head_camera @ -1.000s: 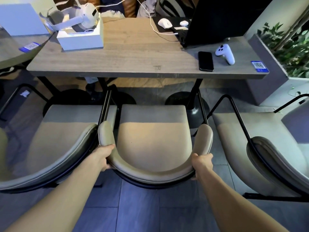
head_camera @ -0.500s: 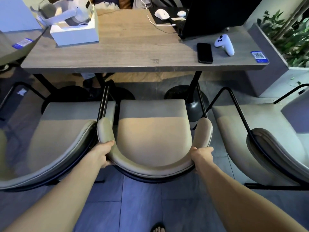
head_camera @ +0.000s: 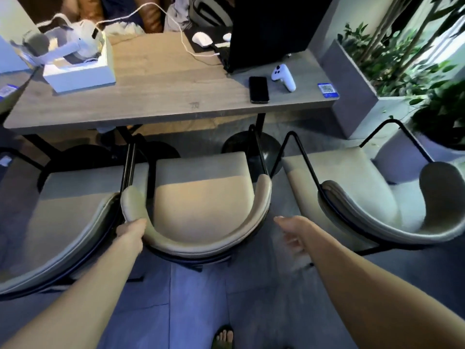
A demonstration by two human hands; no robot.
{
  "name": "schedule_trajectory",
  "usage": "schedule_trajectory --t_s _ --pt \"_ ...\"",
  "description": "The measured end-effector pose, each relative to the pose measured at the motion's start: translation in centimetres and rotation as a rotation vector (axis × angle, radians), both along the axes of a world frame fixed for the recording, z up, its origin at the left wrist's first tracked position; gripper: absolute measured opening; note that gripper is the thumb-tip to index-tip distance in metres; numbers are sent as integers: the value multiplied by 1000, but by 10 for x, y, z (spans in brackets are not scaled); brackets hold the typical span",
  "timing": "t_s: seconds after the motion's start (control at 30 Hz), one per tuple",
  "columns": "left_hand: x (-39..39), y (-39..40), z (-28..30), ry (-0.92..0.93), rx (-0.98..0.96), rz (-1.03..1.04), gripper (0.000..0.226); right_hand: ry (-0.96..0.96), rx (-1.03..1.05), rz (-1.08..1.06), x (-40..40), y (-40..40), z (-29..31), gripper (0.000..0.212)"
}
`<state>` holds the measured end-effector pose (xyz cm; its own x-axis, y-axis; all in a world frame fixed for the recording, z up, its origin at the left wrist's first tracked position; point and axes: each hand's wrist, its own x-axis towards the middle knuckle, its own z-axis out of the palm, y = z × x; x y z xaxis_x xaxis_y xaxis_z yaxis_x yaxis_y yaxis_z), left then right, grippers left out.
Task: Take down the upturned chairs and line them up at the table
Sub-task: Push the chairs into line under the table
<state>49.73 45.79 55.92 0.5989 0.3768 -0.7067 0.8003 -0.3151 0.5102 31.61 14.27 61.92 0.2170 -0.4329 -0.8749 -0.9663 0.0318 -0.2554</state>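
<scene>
Three beige cushioned chairs with black metal frames stand upright on the floor, facing the wooden table. The middle chair is right in front of me, its seat front near the table edge. My left hand grips the left end of its curved backrest. My right hand hangs blurred, off the backrest's right end, fingers apart, between the middle chair and the right chair. The left chair touches the middle one.
On the table lie a white box with a headset, a black phone, a white controller, a laptop and a mouse. A grey planter with leafy plants stands at the right. My sandalled foot shows below.
My right hand has let go of the middle chair's backrest and drawn back to the right. The left hand stays on the backrest. The view has swung right.
</scene>
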Motion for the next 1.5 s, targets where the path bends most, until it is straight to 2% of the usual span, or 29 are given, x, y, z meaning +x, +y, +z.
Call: schedule_trajectory --t_s 0.07,0.1,0.13,0.2,0.3,0.4,0.53,0.7,0.73,0.83,0.9,1.0,1.17,1.23,1.3,1.4,1.5 --pt "-13 -25 22 6 310 -188 64 -104 -131 -20 -19 -39 19 39" --pt "-21 -45 34 -27 382 -274 61 -175 -185 -26 -27 -61 28 34" --pt "-29 -66 44 -80 375 -341 55 -241 -216 -41 -33 -82 34 31" --pt "-47 -116 58 -160 255 -449 45 -313 -260 -28 -51 -123 46 32" --pt "-86 -202 67 -192 7 -419 36 -317 -284 12 -89 -189 52 36" --pt "-140 -294 82 -157 -104 -506 11 -320 -281 -26 -135 -264 41 31" --pt "-209 -401 82 -92 -204 -554 7 -291 -308 -61 -193 -350 26 17" --pt "-260 -485 57 -13 -182 -594 20 -217 -360 -29 -226 -413 11 26" --pt "-264 -495 50 6 -166 -575 26 -205 -361 -31 -230 -423 7 27" --pt "-268 -517 29 32 -124 -446 71 -141 -403 -122 -232 -446 -11 50" --pt "-267 -527 19 65 -136 -359 85 -105 -482 -201 -227 -457 -22 57" --pt "-263 -541 4 130 -223 -249 84 -84 -481 -349 -216 -468 -33 68" --pt "-256 -555 -16 94 -203 -87 77 -166 -272 -464 -210 -485 -58 92" --pt "-252 -551 -22 116 -191 -95 71 -154 -271 -544 -204 -491 -64 87" --pt "-247 -546 -27 152 -206 -113 59 -110 -207 -641 -198 -501 -70 67" --pt "-243 -545 -29 145 -189 -149 50 2 -32 -538 -198 -513 -77 52" --pt "-242 -543 -28 137 -173 -163 48 26 -10 -490 -197 -512 -79 45"
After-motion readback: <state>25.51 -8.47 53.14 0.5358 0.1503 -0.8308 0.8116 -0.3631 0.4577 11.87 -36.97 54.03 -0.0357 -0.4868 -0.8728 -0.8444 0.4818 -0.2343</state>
